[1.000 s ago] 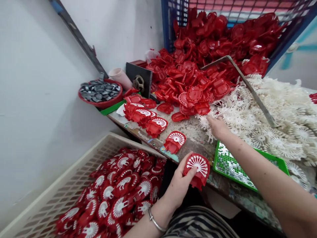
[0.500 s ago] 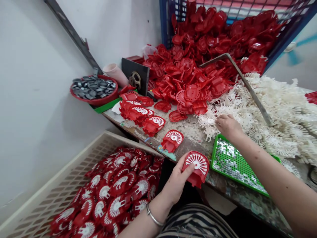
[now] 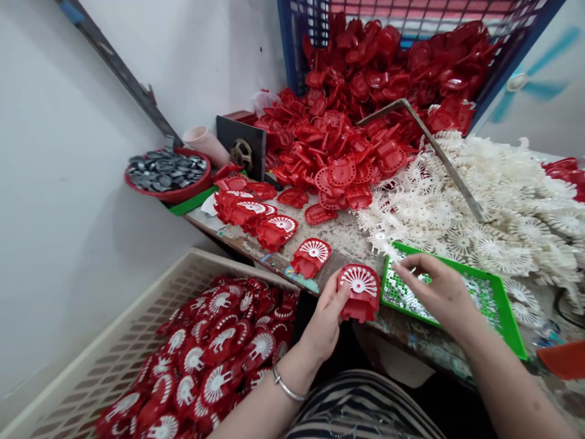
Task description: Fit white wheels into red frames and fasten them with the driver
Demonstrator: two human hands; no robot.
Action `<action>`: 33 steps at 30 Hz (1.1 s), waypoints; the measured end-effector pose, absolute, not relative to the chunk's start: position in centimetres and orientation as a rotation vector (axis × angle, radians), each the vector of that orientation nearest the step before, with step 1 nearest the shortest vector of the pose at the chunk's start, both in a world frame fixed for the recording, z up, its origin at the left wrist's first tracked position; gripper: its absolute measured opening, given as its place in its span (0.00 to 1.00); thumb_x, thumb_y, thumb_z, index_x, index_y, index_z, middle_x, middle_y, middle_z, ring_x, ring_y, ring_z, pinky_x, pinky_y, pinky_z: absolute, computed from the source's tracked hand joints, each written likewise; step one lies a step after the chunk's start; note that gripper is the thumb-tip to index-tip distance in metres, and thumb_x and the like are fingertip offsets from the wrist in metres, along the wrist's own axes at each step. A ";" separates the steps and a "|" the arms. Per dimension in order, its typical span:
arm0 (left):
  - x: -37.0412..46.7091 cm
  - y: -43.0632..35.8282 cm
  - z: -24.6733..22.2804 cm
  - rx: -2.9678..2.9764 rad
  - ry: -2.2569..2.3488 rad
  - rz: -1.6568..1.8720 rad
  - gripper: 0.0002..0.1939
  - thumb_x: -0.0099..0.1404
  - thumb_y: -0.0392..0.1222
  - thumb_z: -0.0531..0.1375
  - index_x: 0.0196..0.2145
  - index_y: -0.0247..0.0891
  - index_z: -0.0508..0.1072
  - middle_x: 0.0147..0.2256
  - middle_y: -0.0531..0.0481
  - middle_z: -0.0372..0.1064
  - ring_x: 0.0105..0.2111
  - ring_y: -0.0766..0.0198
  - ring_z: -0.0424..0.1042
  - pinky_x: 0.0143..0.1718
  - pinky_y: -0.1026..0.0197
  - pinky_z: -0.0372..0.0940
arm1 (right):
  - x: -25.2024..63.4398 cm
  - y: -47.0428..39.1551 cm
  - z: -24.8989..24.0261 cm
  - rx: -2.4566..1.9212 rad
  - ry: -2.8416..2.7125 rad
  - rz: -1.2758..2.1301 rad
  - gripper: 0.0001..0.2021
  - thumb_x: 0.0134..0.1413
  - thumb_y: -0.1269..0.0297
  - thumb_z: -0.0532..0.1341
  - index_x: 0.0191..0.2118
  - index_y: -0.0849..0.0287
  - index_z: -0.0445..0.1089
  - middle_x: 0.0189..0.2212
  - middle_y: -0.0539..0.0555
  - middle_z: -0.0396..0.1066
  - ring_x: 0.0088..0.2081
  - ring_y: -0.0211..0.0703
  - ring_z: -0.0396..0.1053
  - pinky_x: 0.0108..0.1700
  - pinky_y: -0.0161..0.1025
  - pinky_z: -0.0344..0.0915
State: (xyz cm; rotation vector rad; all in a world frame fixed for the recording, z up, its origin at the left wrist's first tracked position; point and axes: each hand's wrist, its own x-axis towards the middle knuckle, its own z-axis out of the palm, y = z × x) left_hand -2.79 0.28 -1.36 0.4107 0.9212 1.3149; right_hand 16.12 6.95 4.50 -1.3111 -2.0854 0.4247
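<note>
While gripping a red fan cover (image 3: 359, 294) at its left edge, thumb on the face and fingers behind, left hand (image 3: 325, 323) clenched on it just left of the green tray (image 3: 510, 326), at the near edge of the workbench (image 3: 351, 241). White spoked insert already seated in that cover's face. Silver bracelet (image 3: 287, 390) on the left wrist. Right hand (image 3: 439, 291) hovering over the green tray, fingertips pinched together at the tray's far-left corner; whether anything small sits between them, cannot tell. Small shiny pieces (image 3: 402, 296) spread across the tray floor under that hand.

Beyond the green tray, a heap of white spoked inserts (image 3: 484, 201), reaching to the tray's far rim. Left of the tray, one assembled cover (image 3: 311, 256) lying alone, and further left a short row of assembled covers (image 3: 256, 213). Behind these, a big pile of bare red covers (image 3: 347, 140) spilling out of a blue crate (image 3: 292, 42), with a bent metal bar (image 3: 439, 152) rising above both heaps. Far left of the tray, against the wall, a red bowl of grey metal discs (image 3: 165, 174), a pink cup (image 3: 208, 143) and a dark block with a round fitting (image 3: 241, 148). Below the workbench and left of the tray, a beige basket (image 3: 150, 305) with many finished covers (image 3: 214, 360) inside.
</note>
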 end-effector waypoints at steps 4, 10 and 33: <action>-0.9 0.3 -1.2 0.595 0.942 1.350 0.27 0.63 0.52 0.63 0.56 0.40 0.66 0.52 0.46 0.72 0.52 0.58 0.70 0.55 0.57 0.63 | 14.3 2.4 1.9 -1.118 -2.164 0.185 0.11 0.65 0.61 0.59 0.31 0.57 0.70 0.28 0.52 0.72 0.31 0.42 0.69 0.35 0.39 0.65; -0.1 -0.2 -0.8 0.701 1.159 1.308 0.20 0.62 0.42 0.62 0.52 0.37 0.67 0.48 0.47 0.73 0.49 0.58 0.70 0.54 0.56 0.63 | 14.4 0.5 0.1 -1.043 -2.243 0.103 0.09 0.64 0.63 0.60 0.33 0.57 0.73 0.33 0.54 0.72 0.34 0.43 0.66 0.38 0.42 0.64; -0.1 -1.0 -0.6 0.581 0.949 1.258 0.17 0.61 0.44 0.66 0.47 0.39 0.72 0.42 0.50 0.75 0.41 0.61 0.72 0.45 0.59 0.66 | 14.4 -0.7 0.2 -1.304 -2.154 0.077 0.26 0.53 0.55 0.66 0.56 0.56 0.61 0.53 0.63 0.65 0.53 0.60 0.64 0.56 0.58 0.59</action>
